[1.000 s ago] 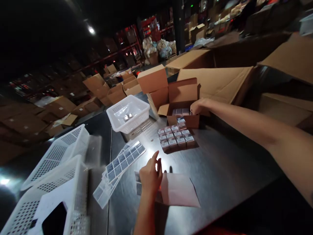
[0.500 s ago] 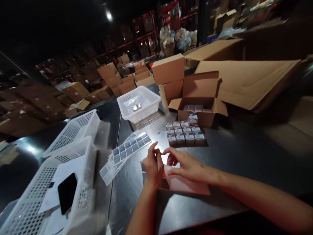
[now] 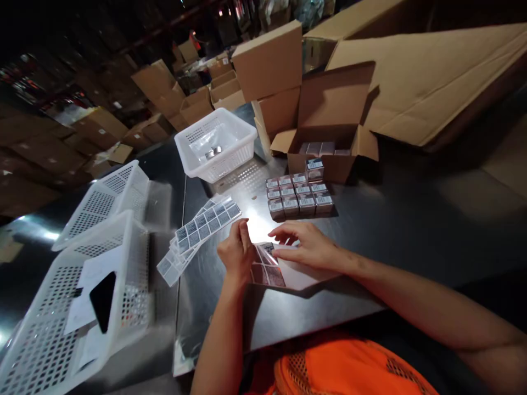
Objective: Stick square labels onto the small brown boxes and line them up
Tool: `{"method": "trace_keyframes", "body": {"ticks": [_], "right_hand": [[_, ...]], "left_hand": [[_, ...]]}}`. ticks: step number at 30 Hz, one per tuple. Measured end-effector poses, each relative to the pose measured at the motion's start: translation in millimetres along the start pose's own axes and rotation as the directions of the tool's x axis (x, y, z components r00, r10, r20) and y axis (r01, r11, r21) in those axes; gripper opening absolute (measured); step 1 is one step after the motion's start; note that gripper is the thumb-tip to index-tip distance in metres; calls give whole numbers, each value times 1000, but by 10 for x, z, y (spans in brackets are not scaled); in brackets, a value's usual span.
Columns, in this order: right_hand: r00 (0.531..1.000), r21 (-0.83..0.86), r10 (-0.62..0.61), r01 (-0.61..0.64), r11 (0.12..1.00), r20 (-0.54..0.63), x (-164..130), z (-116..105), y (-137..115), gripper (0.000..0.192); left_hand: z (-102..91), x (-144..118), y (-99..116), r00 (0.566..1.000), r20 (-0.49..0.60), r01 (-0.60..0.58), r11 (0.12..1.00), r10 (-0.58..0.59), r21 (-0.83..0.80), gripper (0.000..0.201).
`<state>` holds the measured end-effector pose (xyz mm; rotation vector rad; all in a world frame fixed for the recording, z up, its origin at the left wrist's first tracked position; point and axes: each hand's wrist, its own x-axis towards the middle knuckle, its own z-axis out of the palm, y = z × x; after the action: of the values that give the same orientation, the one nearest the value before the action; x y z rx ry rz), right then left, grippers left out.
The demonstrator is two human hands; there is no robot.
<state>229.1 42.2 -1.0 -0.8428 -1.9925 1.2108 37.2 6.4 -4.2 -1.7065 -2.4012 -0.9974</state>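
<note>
A label sheet (image 3: 267,272) with dark squares lies low over the metal table in front of me. Its right part is bent over, showing a pale back (image 3: 302,276). My left hand (image 3: 236,249) is closed at the sheet's left edge, thumb up. With curved fingers, my right hand (image 3: 307,247) holds the bent part, its thumb on the pale side. Several small boxes with barcode labels (image 3: 300,196) stand in rows just beyond my hands. To the left, overlapping label sheets (image 3: 208,224) rest on the table.
An open carton (image 3: 321,164) holding small boxes stands behind the rows. A white basket (image 3: 216,145) with a clear bag sits at the back. White perforated baskets (image 3: 127,241) line the left, one holding papers and a black phone (image 3: 102,300). Large cardboard (image 3: 411,82) stands at the right back.
My hands have moved apart from their fingertip-to-fingertip position over the sheet. The left hand has closed at its edge, and dark squares now show between them. The view has tilted down.
</note>
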Motion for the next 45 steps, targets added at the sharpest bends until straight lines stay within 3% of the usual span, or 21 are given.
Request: {"method": "trace_keyframes", "body": {"ticks": [6, 12, 15, 17, 19, 21, 23, 25, 27, 29, 33, 36, 40, 43, 45], "right_hand": [[998, 22, 58, -59, 998, 33, -21, 30, -2, 28], [999, -228, 28, -23, 973, 20, -32, 69, 23, 14], [982, -385, -188, 167, 908, -18, -50, 130, 27, 8], [919, -440, -393, 370, 818, 42, -84, 133, -19, 12], [853, -383, -508, 513, 769, 123, -117, 52, -107, 16], [822, -325, -562, 557, 764, 88, -122, -146, -206, 16], [816, -437, -576, 500, 748, -52, -66, -454, -264, 15], [832, -678, -536, 310, 667, -146, 68, -813, -239, 29], [897, -837, -417, 112, 536, -147, 261, -1132, -120, 51], [932, -870, -342, 65, 489, -122, 454, -1341, 54, 62], [951, -867, -299, 85, 491, -76, 629, -1453, 337, 63], [938, -863, -331, 85, 498, -99, 576, -1399, 344, 67], [870, -813, -488, 230, 534, -75, 487, -1064, 119, 54], [708, -734, -705, 502, 457, 45, 451, -599, -51, 29], [587, -659, -800, 651, 376, 123, 411, -304, -95, 29]], "left_hand": [[-4, -44, 9, 999, 10, -37, 999, 37, 30, 34], [-29, -23, 45, 990, 135, -42, 994, 28, 99, 30], [-27, 9, 41, 982, 187, -51, 979, 13, 199, 30], [-27, 35, 23, 980, 197, -55, 971, 8, 232, 30], [-31, 66, -3, 979, 203, -69, 968, 20, 239, 28], [-39, 95, -28, 972, 228, -104, 967, 50, 233, 25], [-51, 108, -40, 958, 269, -156, 966, 98, 205, 23], [-66, 98, -36, 938, 313, -210, 963, 150, 167, 22], [-85, 75, -24, 914, 348, -259, 959, 206, 111, 24], [-106, 56, -19, 893, 364, -285, 959, 263, 7, 31], [-157, 55, -34, 880, 361, -196, 929, 308, -313, 50], [-196, 59, -8, 885, 377, -59, 869, 274, -492, 55], [-218, 14, 107, 863, 479, 173, 801, 157, -574, 52], [-170, 11, 160, 828, 552, 321, 725, 96, -609, 74], [-115, 41, 143, 842, 529, 333, 669, 107, -664, 72]]}}
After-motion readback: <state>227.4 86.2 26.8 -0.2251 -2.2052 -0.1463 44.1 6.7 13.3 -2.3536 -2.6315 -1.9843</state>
